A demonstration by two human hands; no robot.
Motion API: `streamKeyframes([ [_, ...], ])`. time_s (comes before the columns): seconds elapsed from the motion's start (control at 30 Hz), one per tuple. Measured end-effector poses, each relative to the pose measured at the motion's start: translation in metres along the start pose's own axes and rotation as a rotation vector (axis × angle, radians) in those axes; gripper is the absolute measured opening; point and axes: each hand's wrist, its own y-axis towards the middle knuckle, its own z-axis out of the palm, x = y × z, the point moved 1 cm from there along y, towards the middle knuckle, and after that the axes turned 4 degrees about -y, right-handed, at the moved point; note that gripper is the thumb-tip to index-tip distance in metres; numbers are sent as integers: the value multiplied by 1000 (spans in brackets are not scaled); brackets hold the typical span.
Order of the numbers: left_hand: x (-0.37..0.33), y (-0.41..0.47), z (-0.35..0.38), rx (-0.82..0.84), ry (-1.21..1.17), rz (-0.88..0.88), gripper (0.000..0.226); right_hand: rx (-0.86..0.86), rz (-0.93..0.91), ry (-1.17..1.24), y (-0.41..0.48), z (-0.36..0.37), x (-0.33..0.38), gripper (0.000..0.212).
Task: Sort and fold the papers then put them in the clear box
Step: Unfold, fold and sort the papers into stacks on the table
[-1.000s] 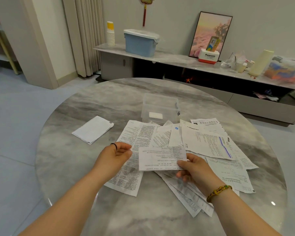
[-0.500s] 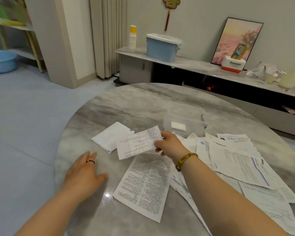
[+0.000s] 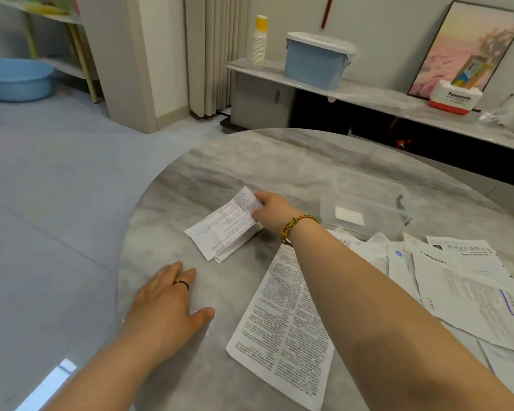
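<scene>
- Papers (image 3: pixel 463 286): head view; loose, unfolded heap on the right of the table (image 3: pixel 250 161), just before the clear box (image 3: pixel 368 203).
- Slip (image 3: pixel 226 226): folded, lying on a small folded stack (image 3: pixel 220 258) left of the box; right hand (image 3: pixel 272 210) pinches its far edge.
- Left hand (image 3: pixel 163 304): flat on the table, fingers straight, empty.
- Step: sorting, apparently; next calls for letting go, then taking another sheet.

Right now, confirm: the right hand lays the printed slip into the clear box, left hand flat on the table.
Wrong place. In the head view the right hand holds the printed slip on the folded papers left of the clear box, not in it; the left hand does rest flat on the table.
</scene>
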Motion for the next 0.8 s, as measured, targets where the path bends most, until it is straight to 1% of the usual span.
streamKeyframes([
  [0.17,2,0,-3,-2,-12,24,76,33,24,-114,16,6,-9,38],
  [0.27,3,0,-2,0,-25,20,75,11,38,-153,23,10,-12,40],
  [0.47,3,3,-1,2,-15,26,75,-39,20,-316,32,18,-15,41],
  [0.67,3,4,-1,7,-10,24,75,-102,68,-318,32,22,-16,50],
  [0.8,1,2,-1,8,-12,31,74,-193,74,-237,20,16,-16,47],
])
